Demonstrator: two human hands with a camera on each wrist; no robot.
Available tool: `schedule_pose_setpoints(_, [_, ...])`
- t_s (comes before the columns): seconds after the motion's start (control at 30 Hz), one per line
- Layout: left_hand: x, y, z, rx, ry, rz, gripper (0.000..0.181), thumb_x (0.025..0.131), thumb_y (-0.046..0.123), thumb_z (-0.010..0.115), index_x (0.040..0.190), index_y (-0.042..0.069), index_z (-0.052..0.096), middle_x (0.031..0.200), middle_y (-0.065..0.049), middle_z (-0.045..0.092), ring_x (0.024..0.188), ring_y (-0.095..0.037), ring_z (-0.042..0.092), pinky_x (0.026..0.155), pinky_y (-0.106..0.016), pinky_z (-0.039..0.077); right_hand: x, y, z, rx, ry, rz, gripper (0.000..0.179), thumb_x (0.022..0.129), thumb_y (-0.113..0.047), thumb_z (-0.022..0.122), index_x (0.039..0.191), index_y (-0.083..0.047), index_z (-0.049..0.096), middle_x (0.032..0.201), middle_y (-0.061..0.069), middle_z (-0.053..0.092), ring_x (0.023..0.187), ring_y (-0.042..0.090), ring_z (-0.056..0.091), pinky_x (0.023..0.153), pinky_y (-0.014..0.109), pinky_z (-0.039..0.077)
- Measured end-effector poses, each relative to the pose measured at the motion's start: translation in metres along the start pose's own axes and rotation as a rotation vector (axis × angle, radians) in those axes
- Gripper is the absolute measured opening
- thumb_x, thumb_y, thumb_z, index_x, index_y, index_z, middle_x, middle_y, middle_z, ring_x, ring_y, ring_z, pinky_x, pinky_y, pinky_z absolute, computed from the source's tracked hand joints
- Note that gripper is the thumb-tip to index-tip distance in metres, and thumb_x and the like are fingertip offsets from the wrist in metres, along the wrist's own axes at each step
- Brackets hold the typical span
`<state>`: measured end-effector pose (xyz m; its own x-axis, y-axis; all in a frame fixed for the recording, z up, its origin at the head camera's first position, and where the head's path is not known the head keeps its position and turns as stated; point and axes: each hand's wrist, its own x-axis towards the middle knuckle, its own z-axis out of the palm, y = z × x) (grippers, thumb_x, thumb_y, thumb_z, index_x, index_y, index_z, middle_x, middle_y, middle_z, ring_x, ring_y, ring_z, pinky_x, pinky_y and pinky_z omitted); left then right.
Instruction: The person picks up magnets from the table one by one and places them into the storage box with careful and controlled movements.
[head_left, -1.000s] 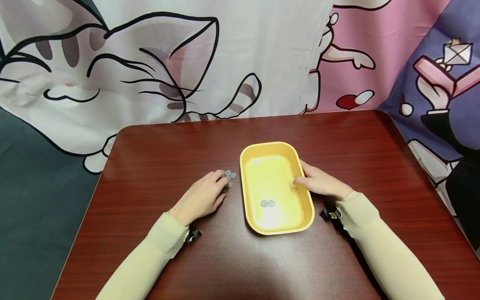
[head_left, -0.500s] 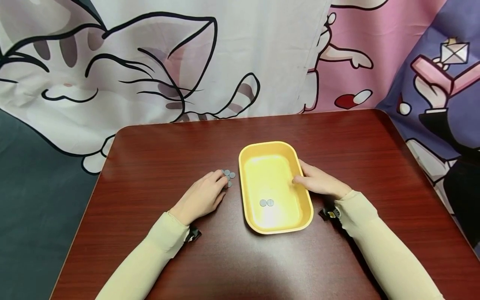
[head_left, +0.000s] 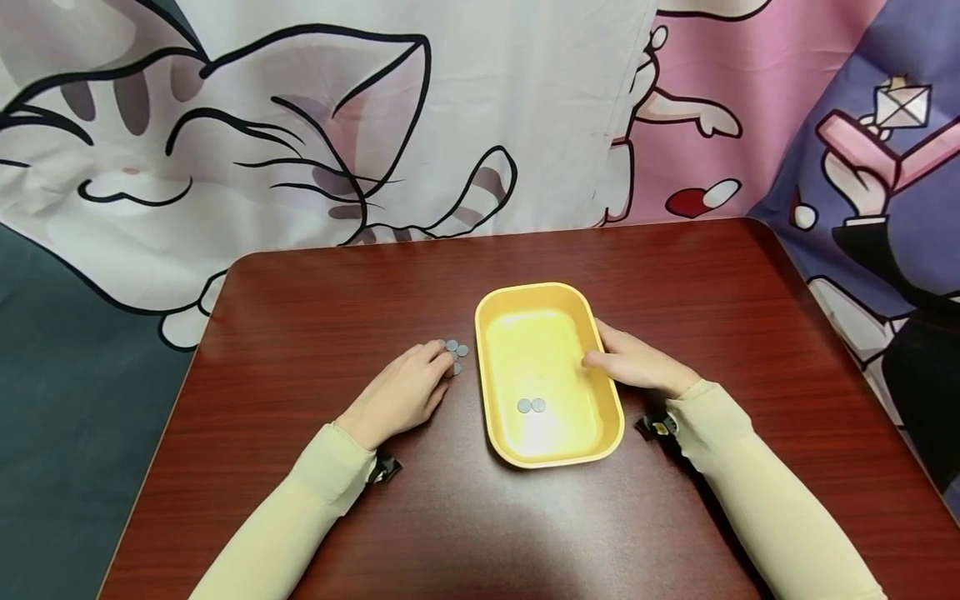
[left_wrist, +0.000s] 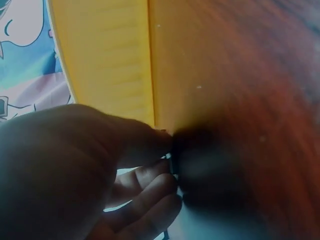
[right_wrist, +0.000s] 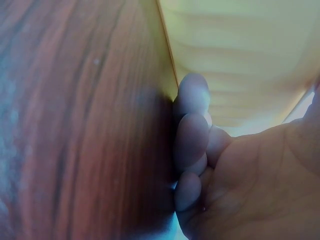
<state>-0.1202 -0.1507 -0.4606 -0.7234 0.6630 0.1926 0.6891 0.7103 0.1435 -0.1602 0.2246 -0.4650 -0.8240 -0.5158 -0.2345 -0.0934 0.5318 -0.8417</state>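
Observation:
A yellow plastic tray [head_left: 536, 350] lies on the table with two small grey coin-like discs [head_left: 538, 405] inside it. My right hand [head_left: 643, 363] grips the tray's right side, thumb over the rim and inside, fingers along the outer wall; the right wrist view has those fingers [right_wrist: 192, 137] low between wall and table. Left of the tray is a small cluster of similar grey discs [head_left: 462, 351]. Over that cluster rests my left hand [head_left: 397, 392], bent fingertips on the discs and partly hiding them, thumb apart. In the left wrist view the thumb [left_wrist: 135, 142] is beside the tray wall.
The reddish-brown wooden table [head_left: 360, 300] spans the width in front of me. Behind it hangs a cloth [head_left: 480, 100] printed with cartoon animals. Black wrist cameras [head_left: 384, 468] sit below each cuff. A dark object [head_left: 926, 392] stands beyond the table's right edge.

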Motion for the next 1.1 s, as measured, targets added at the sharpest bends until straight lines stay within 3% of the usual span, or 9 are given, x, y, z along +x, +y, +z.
schedule_pose_setpoints(0.17, [0.0, 0.001, 0.0, -0.003, 0.009, 0.011, 0.006, 0.096, 0.008, 0.066, 0.099, 0.007, 0.061, 0.097, -0.004, 0.058, 0.083, -0.023, 0.059, 0.081, -0.035, 0.054, 0.0, 0.0, 0.0, 0.005, -0.001, 0.001, 0.07, 0.095, -0.01, 0.059, 0.157, 0.002, 0.029, 0.123, 0.024, 0.067, 0.092, 0.02, 0.074, 0.078, 0.026, 0.059])
schedule_pose_setpoints(0.37, [-0.002, 0.001, 0.006, 0.047, 0.074, 0.078, 0.005, 0.098, 0.005, 0.061, 0.098, 0.003, 0.056, 0.094, -0.007, 0.054, 0.076, -0.024, 0.052, 0.073, -0.033, 0.05, 0.0, 0.001, 0.0, -0.01, -0.001, 0.011, 0.069, 0.096, -0.011, 0.058, 0.157, 0.003, 0.028, 0.124, 0.025, 0.067, 0.092, 0.02, 0.074, 0.079, 0.027, 0.06])
schedule_pose_setpoints(0.47, [-0.003, 0.002, 0.006, 0.051, 0.075, 0.086, 0.004, 0.098, 0.004, 0.059, 0.099, 0.003, 0.055, 0.094, -0.007, 0.054, 0.075, -0.024, 0.051, 0.072, -0.032, 0.05, 0.0, 0.002, 0.0, -0.023, 0.0, 0.011, 0.069, 0.095, -0.011, 0.058, 0.157, 0.003, 0.029, 0.124, 0.024, 0.068, 0.091, 0.018, 0.074, 0.079, 0.026, 0.059])
schedule_pose_setpoints(0.63, [-0.002, 0.004, -0.002, -0.007, 0.045, 0.065, 0.008, 0.096, 0.002, 0.058, 0.104, 0.003, 0.056, 0.098, -0.007, 0.054, 0.082, -0.023, 0.055, 0.079, -0.032, 0.052, 0.0, 0.001, -0.001, -0.036, 0.004, 0.004, 0.069, 0.095, -0.011, 0.058, 0.156, 0.003, 0.03, 0.124, 0.024, 0.067, 0.091, 0.018, 0.073, 0.08, 0.026, 0.059])
schedule_pose_setpoints(0.8, [0.004, 0.007, -0.013, -0.023, 0.044, 0.074, 0.009, 0.094, 0.004, 0.06, 0.102, 0.006, 0.06, 0.094, -0.006, 0.049, 0.077, -0.021, 0.05, 0.074, -0.03, 0.05, 0.0, 0.0, 0.0, -0.033, 0.012, 0.009, 0.068, 0.095, -0.011, 0.057, 0.156, 0.002, 0.03, 0.124, 0.024, 0.067, 0.091, 0.018, 0.074, 0.08, 0.027, 0.059])
schedule_pose_setpoints(1.1, [0.013, 0.013, -0.023, -0.068, 0.111, 0.11, 0.01, 0.091, 0.003, 0.06, 0.099, 0.011, 0.062, 0.098, -0.004, 0.049, 0.08, -0.017, 0.049, 0.074, -0.028, 0.049, 0.0, 0.0, 0.0, -0.056, 0.015, -0.005, 0.072, 0.096, -0.013, 0.057, 0.159, 0.003, 0.025, 0.128, 0.026, 0.065, 0.092, 0.019, 0.074, 0.081, 0.028, 0.059])
